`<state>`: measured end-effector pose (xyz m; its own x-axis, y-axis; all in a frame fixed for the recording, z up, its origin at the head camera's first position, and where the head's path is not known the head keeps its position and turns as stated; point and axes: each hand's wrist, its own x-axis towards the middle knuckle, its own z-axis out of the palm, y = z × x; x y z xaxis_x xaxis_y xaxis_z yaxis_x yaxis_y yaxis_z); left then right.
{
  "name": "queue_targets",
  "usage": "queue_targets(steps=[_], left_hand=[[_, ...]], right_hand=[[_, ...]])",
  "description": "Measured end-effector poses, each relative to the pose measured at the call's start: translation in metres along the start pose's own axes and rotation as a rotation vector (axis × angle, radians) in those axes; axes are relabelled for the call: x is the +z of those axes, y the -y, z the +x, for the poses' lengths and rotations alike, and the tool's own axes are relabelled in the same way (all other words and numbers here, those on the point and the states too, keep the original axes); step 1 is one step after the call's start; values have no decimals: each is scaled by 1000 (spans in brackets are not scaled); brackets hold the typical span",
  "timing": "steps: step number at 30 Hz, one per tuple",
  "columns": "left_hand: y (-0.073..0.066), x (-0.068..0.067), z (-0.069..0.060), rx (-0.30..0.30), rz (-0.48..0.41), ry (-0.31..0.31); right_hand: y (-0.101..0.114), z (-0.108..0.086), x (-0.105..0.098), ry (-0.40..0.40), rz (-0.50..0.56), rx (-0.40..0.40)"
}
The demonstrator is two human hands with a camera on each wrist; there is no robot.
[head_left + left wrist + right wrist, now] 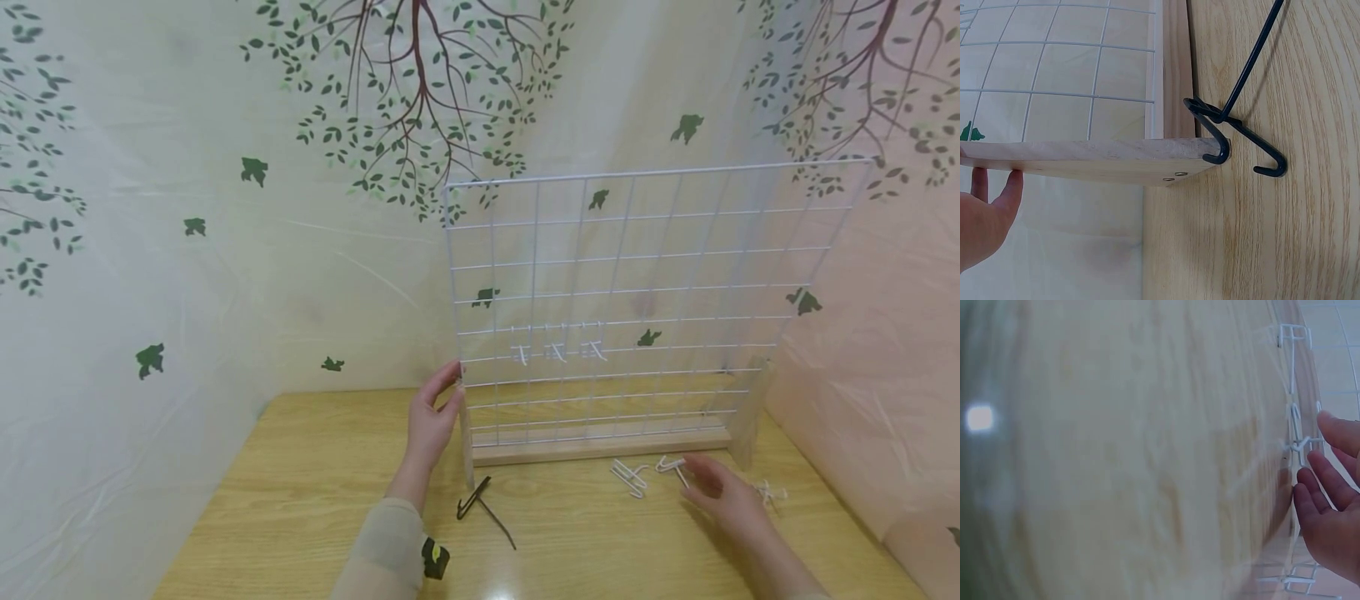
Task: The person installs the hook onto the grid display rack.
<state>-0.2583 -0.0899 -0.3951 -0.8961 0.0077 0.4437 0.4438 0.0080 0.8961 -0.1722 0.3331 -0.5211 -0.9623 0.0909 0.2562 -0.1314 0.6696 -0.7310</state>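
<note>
A white wire grid panel [637, 292] stands upright in a wooden stand [600, 450]. My left hand [431, 421] grips the left wooden upright [1091, 153] about its edge. Several white wire hooks hang in a row on the grid, among them a white hook [555, 350]. My right hand [723, 496] is low at the right front of the stand, its fingertips at a white wire hook [1300, 444]. Thumb and fingers are apart there, with a gap showing. To its left lies another white hook [628, 478].
A black wire hook [480, 504] lies on the wooden table [300, 475] by the stand's left foot. More white wire [771, 493] lies behind my right hand. A leaf-printed sheet [337, 292] hangs behind the grid and along the sides.
</note>
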Motion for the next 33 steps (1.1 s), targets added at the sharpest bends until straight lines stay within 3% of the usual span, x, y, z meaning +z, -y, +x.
queue_targets(steps=[10,16,23,33], left_hand=[[-2,0,-2,10,7,2],[-2,0,-2,-6,18,0],[28,0,7,-20,-1,-11],[33,0,6,-14,-7,-14]], right_hand=[[-4,-1,3,5,32,20],[-4,-1,2,14,-13,43],[-7,0,3,4,-11,49],[-10,4,3,13,-15,116]])
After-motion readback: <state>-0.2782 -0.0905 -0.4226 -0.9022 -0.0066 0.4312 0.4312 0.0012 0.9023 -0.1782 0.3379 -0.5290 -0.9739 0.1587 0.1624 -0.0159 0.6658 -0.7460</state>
